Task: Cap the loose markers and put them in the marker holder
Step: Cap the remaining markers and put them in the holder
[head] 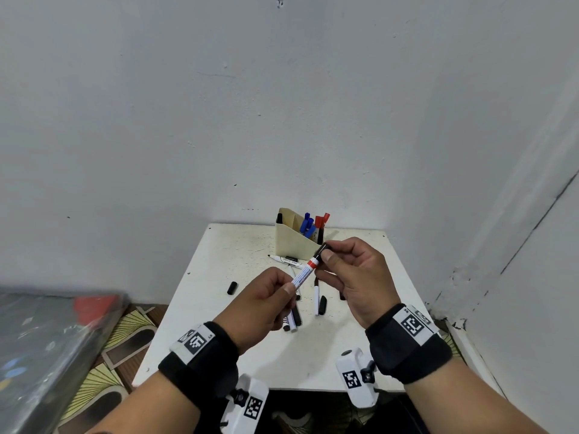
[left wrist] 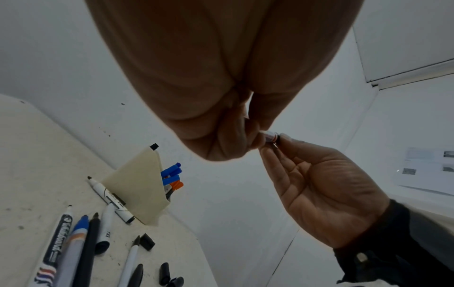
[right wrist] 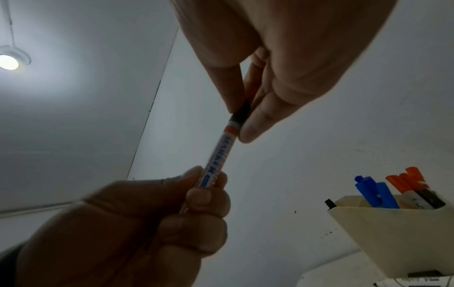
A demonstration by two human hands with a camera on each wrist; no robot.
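A white marker (head: pixel 304 272) with a red band is held in the air above the white table (head: pixel 238 245). My left hand (head: pixel 286 289) grips its barrel (right wrist: pixel 214 165) low down. My right hand (head: pixel 326 253) pinches a black cap (head: pixel 322 248) sitting on the marker's upper end (right wrist: pixel 242 113). The cream marker holder (head: pixel 293 244) stands at the back of the table, just behind the hands, with blue- and red-capped markers (head: pixel 313 223) inside. Several loose markers (head: pixel 317 296) and a separate black cap (head: pixel 232 288) lie on the table below the hands.
An uncapped marker (left wrist: pixel 108 198) lies against the holder's front (left wrist: pixel 137 186). More markers and caps (left wrist: pixel 81 246) lie in a bunch near the table's middle. Walls close in behind and on the right. A dark wrapped bundle (head: pixel 47 355) sits left of the table.
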